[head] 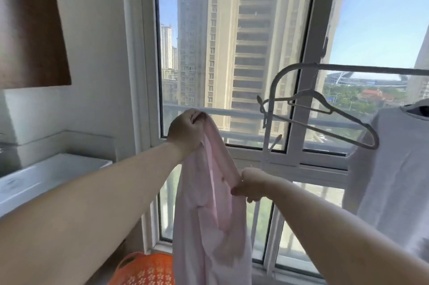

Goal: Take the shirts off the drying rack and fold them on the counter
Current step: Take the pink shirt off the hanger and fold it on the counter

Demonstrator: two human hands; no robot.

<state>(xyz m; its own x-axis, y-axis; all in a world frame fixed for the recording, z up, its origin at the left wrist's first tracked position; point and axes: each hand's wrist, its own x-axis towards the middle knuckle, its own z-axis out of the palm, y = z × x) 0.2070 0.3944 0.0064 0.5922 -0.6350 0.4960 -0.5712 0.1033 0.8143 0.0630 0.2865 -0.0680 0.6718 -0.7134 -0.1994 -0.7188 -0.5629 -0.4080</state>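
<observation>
Left hand (185, 129) grips the pink shirt (209, 215) by its top; right hand (251, 183) pinches its edge. It hangs left of the drying rack (348, 67), unfolded. Right of the empty hanger (329, 117), a white shirt (394, 168) remains hung.

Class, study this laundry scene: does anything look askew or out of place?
Only a little. An empty hanger hangs tilted on the drying rack, its right end dipping low beside the white shirt. The pink shirt is simply held by the left hand and right hand.
</observation>
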